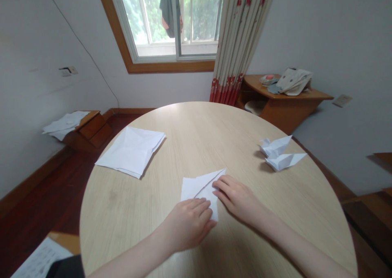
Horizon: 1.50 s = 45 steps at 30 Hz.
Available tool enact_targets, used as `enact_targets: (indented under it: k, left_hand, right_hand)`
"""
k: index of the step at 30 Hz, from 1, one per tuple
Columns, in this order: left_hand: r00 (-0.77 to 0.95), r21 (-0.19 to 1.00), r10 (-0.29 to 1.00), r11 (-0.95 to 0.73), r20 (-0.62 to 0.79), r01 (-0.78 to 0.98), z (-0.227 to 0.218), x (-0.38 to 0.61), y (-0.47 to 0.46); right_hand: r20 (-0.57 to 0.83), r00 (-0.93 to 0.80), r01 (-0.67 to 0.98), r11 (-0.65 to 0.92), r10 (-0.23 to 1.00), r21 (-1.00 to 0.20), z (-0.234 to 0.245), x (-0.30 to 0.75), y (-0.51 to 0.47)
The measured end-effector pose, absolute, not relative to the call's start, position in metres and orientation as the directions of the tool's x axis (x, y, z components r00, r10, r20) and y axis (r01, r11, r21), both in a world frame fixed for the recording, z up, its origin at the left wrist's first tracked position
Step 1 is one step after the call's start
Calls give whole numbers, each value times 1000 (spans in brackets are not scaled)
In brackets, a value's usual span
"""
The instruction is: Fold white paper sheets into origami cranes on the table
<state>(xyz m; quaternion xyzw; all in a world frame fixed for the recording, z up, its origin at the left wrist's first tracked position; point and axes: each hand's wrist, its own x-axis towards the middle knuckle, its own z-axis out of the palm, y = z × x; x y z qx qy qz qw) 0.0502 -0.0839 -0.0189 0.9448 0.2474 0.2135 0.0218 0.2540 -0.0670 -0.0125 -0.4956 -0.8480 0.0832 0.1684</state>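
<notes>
A white paper sheet (199,186), folded into a triangle shape, lies on the round wooden table (196,143) near its front. My left hand (188,223) rests flat on the sheet's lower part, fingers stretched out together. My right hand (237,196) lies on the sheet's right edge with its fingertips pressing the fold. Neither hand lifts the paper off the table.
A stack of white sheets (131,151) lies at the table's left. Two folded paper figures (280,153) sit at the right. Behind stand a wooden shelf with a bag (294,82), a curtain (241,37), a window and a low wooden drawer unit (88,127).
</notes>
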Motion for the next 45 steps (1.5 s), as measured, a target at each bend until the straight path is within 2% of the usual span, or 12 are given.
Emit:
enact_targets:
  k: [6, 10, 13, 16, 20, 27, 33, 38, 45]
  left_hand:
    - [860, 214, 336, -939, 384, 271, -10, 51, -89]
    - [824, 227, 297, -951, 483, 210, -1, 45, -86]
    - [719, 244, 372, -928, 588, 280, 5, 39, -78]
    - [637, 297, 486, -873, 598, 386, 9, 35, -69]
    - [621, 376, 616, -787, 485, 488, 6, 35, -61]
    - [625, 504, 708, -692, 330, 518, -6, 40, -64]
    - [682, 435, 697, -697, 222, 570, 1, 41, -66]
    - [726, 301, 660, -744, 192, 597, 1, 40, -67]
    - [802, 281, 559, -820, 208, 499, -1, 40, -69]
  right_hand:
    - [261, -446, 740, 517, 856, -431, -16, 252, -67]
    - [279, -457, 686, 534, 845, -494, -25, 253, -63]
    - [277, -509, 619, 570, 815, -540, -30, 256, -58]
    - [257, -574, 572, 606, 777, -553, -31, 259, -53]
    - [205, -622, 566, 614, 756, -550, -31, 262, -51]
    - [173, -527, 595, 506, 832, -624, -29, 259, -50]
    - [142, -420, 613, 395, 896, -684, -18, 255, -51]
    - [167, -375, 671, 391, 912, -630, -20, 256, -50]
    - [221, -409, 703, 461, 885, -542, -22, 254, -55]
